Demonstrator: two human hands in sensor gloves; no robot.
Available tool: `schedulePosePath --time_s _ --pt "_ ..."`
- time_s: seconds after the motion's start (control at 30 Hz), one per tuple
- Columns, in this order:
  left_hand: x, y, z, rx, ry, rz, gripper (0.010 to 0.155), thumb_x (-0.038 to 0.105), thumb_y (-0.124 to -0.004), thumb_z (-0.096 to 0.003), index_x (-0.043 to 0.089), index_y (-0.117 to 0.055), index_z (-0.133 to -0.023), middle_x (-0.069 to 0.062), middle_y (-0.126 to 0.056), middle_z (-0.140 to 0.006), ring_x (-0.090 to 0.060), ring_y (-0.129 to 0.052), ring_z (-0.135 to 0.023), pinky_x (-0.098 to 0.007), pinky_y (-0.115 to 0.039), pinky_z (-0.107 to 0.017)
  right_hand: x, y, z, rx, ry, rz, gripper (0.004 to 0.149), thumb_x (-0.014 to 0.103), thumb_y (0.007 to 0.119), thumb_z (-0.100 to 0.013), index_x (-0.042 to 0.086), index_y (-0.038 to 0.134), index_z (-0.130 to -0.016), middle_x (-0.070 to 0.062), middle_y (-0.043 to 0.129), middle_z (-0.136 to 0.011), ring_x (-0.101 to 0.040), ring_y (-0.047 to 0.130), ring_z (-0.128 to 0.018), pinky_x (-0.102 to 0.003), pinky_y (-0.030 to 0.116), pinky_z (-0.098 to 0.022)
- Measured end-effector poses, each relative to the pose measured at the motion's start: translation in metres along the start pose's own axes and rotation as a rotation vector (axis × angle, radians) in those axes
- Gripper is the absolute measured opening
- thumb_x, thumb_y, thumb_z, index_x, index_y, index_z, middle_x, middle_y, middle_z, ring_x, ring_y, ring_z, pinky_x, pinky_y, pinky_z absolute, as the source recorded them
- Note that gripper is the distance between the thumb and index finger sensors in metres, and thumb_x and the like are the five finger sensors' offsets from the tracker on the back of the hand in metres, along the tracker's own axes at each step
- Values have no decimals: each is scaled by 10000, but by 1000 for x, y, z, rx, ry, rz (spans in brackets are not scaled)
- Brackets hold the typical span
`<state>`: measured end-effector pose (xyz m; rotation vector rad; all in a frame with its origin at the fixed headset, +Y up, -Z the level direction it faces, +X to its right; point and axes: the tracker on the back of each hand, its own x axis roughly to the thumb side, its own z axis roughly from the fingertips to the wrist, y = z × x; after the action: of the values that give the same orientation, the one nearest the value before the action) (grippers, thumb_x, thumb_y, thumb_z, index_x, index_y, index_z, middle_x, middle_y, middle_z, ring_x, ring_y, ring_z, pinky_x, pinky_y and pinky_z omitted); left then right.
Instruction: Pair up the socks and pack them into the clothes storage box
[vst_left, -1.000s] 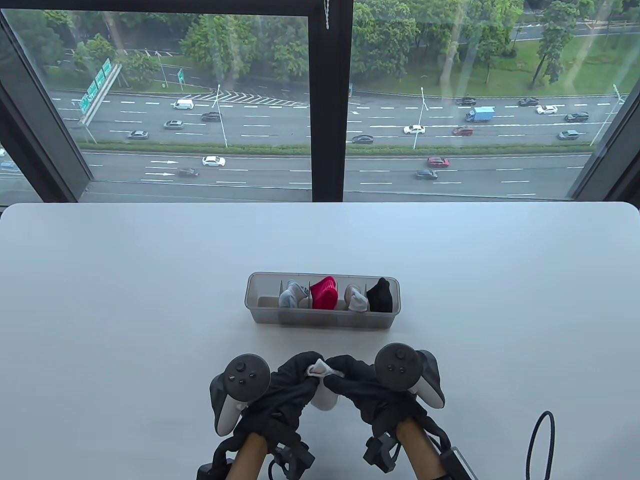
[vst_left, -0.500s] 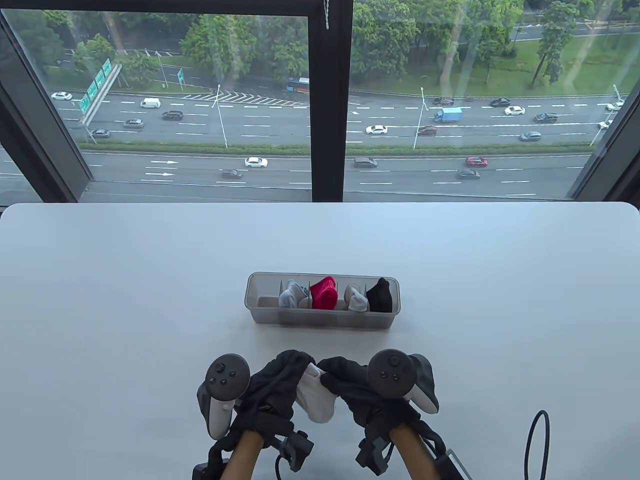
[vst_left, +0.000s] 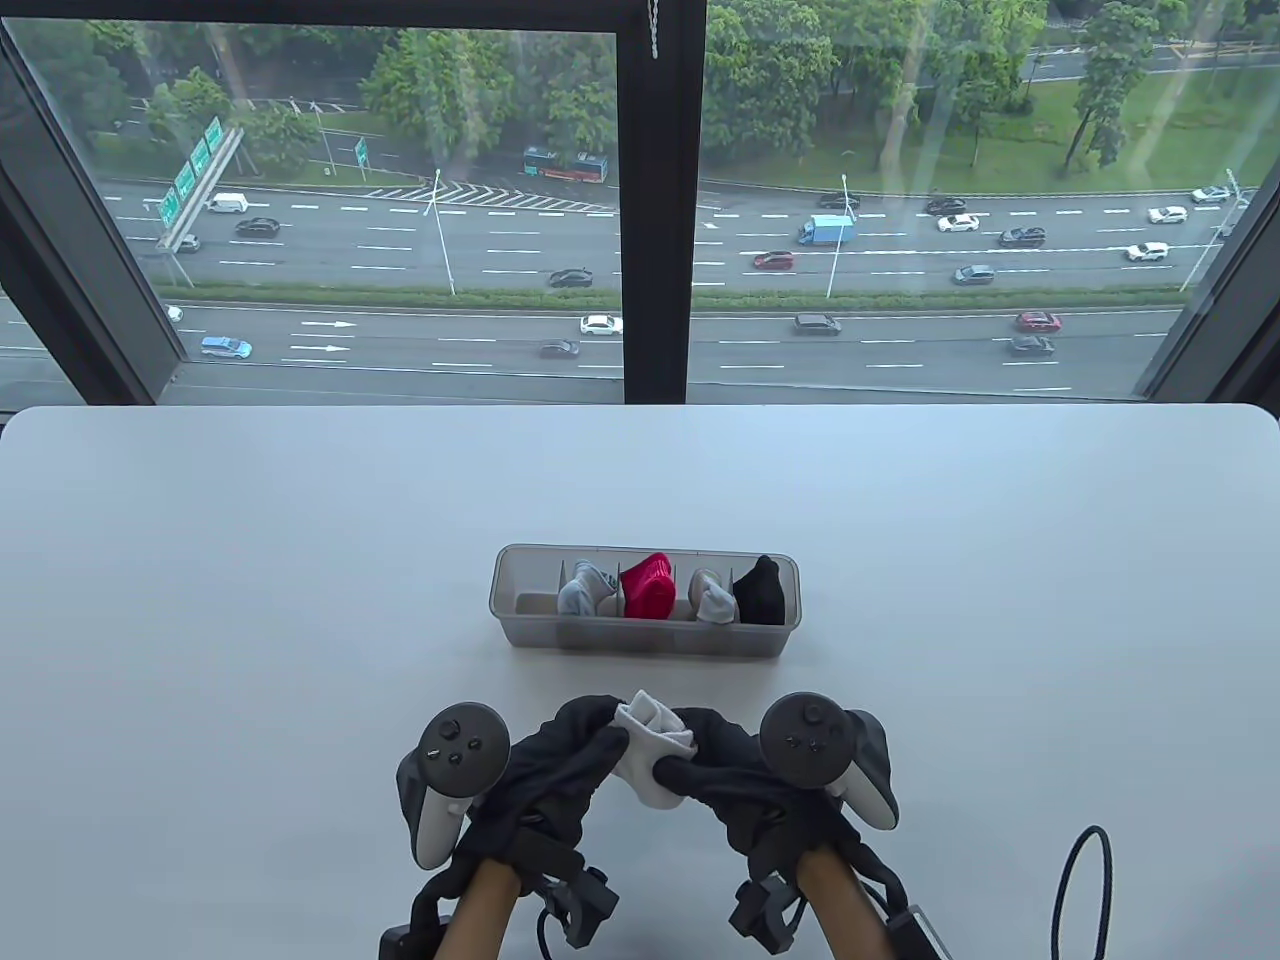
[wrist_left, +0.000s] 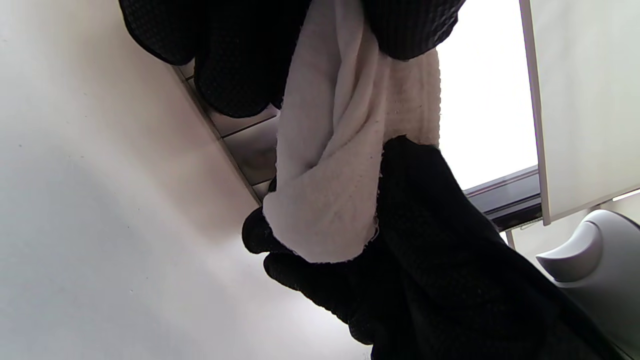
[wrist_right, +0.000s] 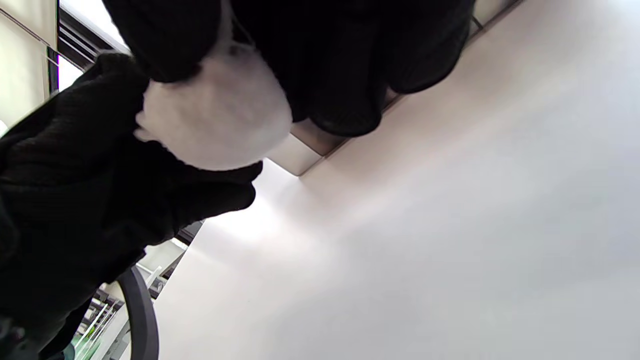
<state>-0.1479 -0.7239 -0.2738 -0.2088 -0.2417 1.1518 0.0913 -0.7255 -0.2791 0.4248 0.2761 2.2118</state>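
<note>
A bunched white sock bundle (vst_left: 652, 750) hangs just above the table's front, gripped between both gloved hands. My left hand (vst_left: 585, 745) pinches its upper left part; my right hand (vst_left: 690, 760) curls round its right side. The left wrist view shows the white sock (wrist_left: 340, 165) held from above and from below by black fingers (wrist_left: 240, 60). In the right wrist view the white sock (wrist_right: 220, 120) is a rounded lump under the fingers. The clear storage box (vst_left: 645, 640) stands beyond, holding a grey-white pair (vst_left: 585, 588), a red pair (vst_left: 648, 585), a second grey-white pair (vst_left: 712, 597) and a black pair (vst_left: 761, 590). Its leftmost compartment (vst_left: 530, 585) holds nothing.
The white table (vst_left: 250, 560) stretches wide on both sides of the box. A black cable loop (vst_left: 1085, 890) lies at the front right corner. A large window runs along the table's far edge.
The sock hung long between the hands half a second ago; now it is bunched shorter, with its top poking above the fingers. Both hands shifted slightly right and forward.
</note>
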Motion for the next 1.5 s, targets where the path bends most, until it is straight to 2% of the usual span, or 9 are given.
schedulePosePath --time_s 0.23,0.6,0.73,0.8,0.9,1.07,1.13,1.4,1.5 --pt "10 -3 -1 -50 -29 -88 587 214 -745 -558 319 -528 -1094 -133 -676 -1118 -436 -769 -963 -626 -609 -729 3 0 -1 72 -43 162 439 323 700 -577 145 679 -978 -121 877 -860 -270 928 -755 -541 702 -680" --pt "10 -6 -6 -232 -27 -75 425 296 -561 -595 46 -781 -860 -126 -943 -603 -243 -991 -442 -541 -811 -523 7 4 2 36 -78 124 442 289 639 -572 202 612 -1005 -86 821 -903 -278 904 -791 -549 694 -686" --pt "4 0 0 47 23 -10 424 381 -596 -576 116 -818 -822 -144 -954 -699 -378 -984 -581 -621 -742 -579 12 6 2 -16 -62 120 438 314 660 -576 188 637 -994 -81 852 -865 -246 930 -748 -525 714 -679" --pt "7 2 3 0 43 -26 712 554 -604 -547 102 -593 -1097 -272 -752 -1052 -508 -844 -859 -679 -666 -640 9 2 3 -105 -29 130 442 345 673 -583 176 655 -991 -73 885 -838 -215 961 -706 -497 748 -661" --pt "8 -7 1 -151 57 -45 740 538 -668 -540 40 -586 -1081 -274 -772 -1032 -493 -850 -874 -658 -679 -651 3 -8 6 -198 -3 86 456 355 683 -584 153 659 -993 -76 898 -829 -207 971 -692 -489 760 -650" --pt "13 -8 0 92 17 -35 547 377 -676 -545 73 -696 -999 -211 -919 -873 -368 -1000 -728 -555 -807 -596 -1 -8 7 -66 -11 -177 725 440 716 -548 50 481 -1112 -232 734 -1017 -384 854 -842 -591 675 -673" --pt "12 -5 3 132 12 -6 543 357 -677 -542 81 -693 -1009 -220 -929 -858 -372 -1006 -712 -559 -810 -587 -1 -8 7 -60 8 -106 587 394 725 -556 106 605 -1053 -192 791 -985 -323 903 -803 -553 715 -662" --pt "19 -11 -2 -196 6 -97 526 329 -671 -530 76 -719 -989 -230 -947 -795 -384 -999 -660 -592 -773 -583 -4 -13 6 -145 -26 205 426 329 695 -544 185 722 -944 -50 925 -795 -162 985 -661 -472 757 -668" --pt "33 0 6 50 26 -217 520 338 -708 -560 48 -748 -990 -240 -941 -882 -444 -951 -775 -622 -728 -621 -2 -16 7 -120 -28 175 464 342 664 -586 139 694 -1002 -127 881 -912 -304 915 -831 -532 695 -692"
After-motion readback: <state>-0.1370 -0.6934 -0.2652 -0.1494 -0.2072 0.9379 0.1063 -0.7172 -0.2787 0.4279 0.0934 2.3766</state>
